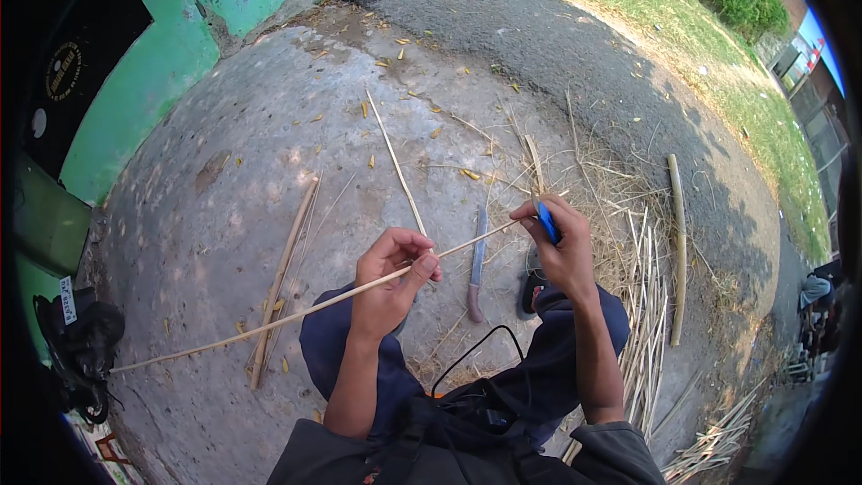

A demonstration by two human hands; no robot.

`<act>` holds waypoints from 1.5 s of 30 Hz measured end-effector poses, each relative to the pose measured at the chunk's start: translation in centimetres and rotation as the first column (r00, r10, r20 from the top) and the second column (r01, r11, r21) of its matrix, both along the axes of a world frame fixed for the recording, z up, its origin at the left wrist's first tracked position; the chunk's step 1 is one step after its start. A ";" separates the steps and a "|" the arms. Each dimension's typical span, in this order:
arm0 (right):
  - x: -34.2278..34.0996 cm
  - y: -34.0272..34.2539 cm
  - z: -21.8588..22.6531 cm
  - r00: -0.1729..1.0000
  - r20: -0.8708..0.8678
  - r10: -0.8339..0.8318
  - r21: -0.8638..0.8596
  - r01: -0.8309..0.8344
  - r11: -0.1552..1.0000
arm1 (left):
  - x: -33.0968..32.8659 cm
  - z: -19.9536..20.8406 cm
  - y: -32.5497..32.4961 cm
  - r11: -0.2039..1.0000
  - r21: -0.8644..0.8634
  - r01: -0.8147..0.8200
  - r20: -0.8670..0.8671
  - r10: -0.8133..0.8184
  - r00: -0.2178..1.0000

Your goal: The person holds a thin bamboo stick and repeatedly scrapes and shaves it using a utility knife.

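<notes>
A long, thin bamboo strip point(314, 308) runs slantwise across my lap from the lower left up to the right. My left hand point(384, 280) pinches it near the middle between thumb and fingers. Close to its upper right end, my right hand point(564, 247) is closed around a small blue tool point(546, 221), with the strip's tip at its fingertips. The tool's blade, if any, is hidden. Beyond my left hand another pale strip point(393, 157) stretches away over the concrete. Between my feet lies a long knife point(479, 260) with a brownish handle.
Split strips point(642, 323) and dry shavings point(611, 202) are heaped at my right. A thick bamboo pole point(677, 251) lies beyond them. To the left rests a split bamboo piece point(285, 278). A green wall point(135, 117) and a black motorcycle part point(85, 341) stand far left.
</notes>
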State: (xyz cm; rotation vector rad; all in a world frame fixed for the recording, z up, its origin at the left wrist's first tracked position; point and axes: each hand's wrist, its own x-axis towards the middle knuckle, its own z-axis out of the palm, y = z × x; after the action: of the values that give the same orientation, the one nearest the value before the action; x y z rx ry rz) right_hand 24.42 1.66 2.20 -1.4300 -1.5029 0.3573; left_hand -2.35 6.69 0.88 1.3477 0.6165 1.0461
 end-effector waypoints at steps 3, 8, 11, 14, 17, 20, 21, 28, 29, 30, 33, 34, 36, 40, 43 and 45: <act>-0.2 0.0 0.3 0.999 0.002 -0.044 0.030 0.044 0.999 | 0.6 0.4 -0.5 0.998 -0.062 -0.004 -0.022 0.003 1.000; 0.0 0.4 -0.5 0.992 0.060 -0.113 0.109 0.106 0.988 | 0.1 0.7 -0.5 0.989 0.137 0.052 -0.251 -0.016 0.968; -1.0 0.1 0.4 0.978 0.073 -0.197 0.119 0.187 0.975 | 0.1 0.3 -0.7 0.956 0.261 0.133 -0.337 -0.039 0.941; -1.3 0.0 0.2 0.943 0.105 -0.317 0.227 0.288 0.930 | 1.3 -0.4 -1.4 0.998 0.055 0.004 -0.237 0.010 0.971; -1.8 -1.6 -0.7 0.999 0.041 -0.017 -0.082 0.020 0.996 | 2.1 -0.8 -1.8 0.994 0.079 -0.082 -0.242 0.099 0.965; -3.4 -1.5 -1.9 0.988 0.056 0.144 -0.107 -0.137 0.985 | 2.7 -1.4 -2.0 0.988 0.086 -0.127 -0.203 0.142 0.969; -4.1 -1.6 -2.0 0.984 0.062 0.166 -0.122 -0.157 0.980 | 2.7 -1.7 -2.2 0.991 0.055 -0.120 -0.172 0.128 0.977; -5.1 -1.6 -2.9 0.975 0.124 0.184 -0.105 -0.172 0.980 | 3.9 -1.4 -3.6 0.994 -0.043 -0.096 -0.063 0.093 0.994; -5.2 -1.6 -2.7 0.973 0.138 0.186 -0.103 -0.173 0.980 | 4.1 -1.4 -3.8 0.995 -0.044 -0.093 -0.061 0.090 0.994; -5.2 -1.6 -2.7 0.970 0.153 0.189 -0.101 -0.175 0.979 | 4.3 -1.5 -3.9 0.994 0.010 -0.110 -0.074 0.111 0.991; -5.2 -1.7 -3.0 0.970 0.163 0.182 -0.077 -0.172 0.982 | 4.4 -1.8 -4.1 0.993 0.036 -0.113 -0.056 0.115 0.992; -5.3 -1.7 -3.1 0.970 0.163 0.182 -0.077 -0.171 0.982 | 4.3 -1.9 -4.3 0.995 0.002 -0.098 -0.030 0.098 0.995; -5.4 -1.6 -3.2 0.964 0.208 0.164 -0.049 -0.158 0.986 | 4.2 -2.0 -4.5 0.995 -0.003 -0.095 -0.019 0.095 0.995; -5.5 -1.5 -2.7 0.962 0.236 0.136 -0.025 -0.134 0.991 | 4.5 -1.7 -4.6 0.992 0.039 -0.122 -0.030 0.124 0.992; -5.2 -1.2 -2.6 0.959 0.269 0.090 0.020 -0.099 0.995 | 4.5 -1.0 -4.6 0.990 0.044 -0.137 -0.043 0.139 0.989; -4.6 -1.1 -2.5 0.957 0.287 0.041 -0.030 -0.033 0.999 | 4.7 -1.1 -4.5 0.991 0.048 -0.128 -0.038 0.130 0.991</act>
State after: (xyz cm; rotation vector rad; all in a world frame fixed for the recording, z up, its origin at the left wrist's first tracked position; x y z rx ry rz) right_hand 19.77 0.53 -0.35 -1.5246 -1.7658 0.1960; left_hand 2.31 2.20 -0.21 1.3865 0.7217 1.1446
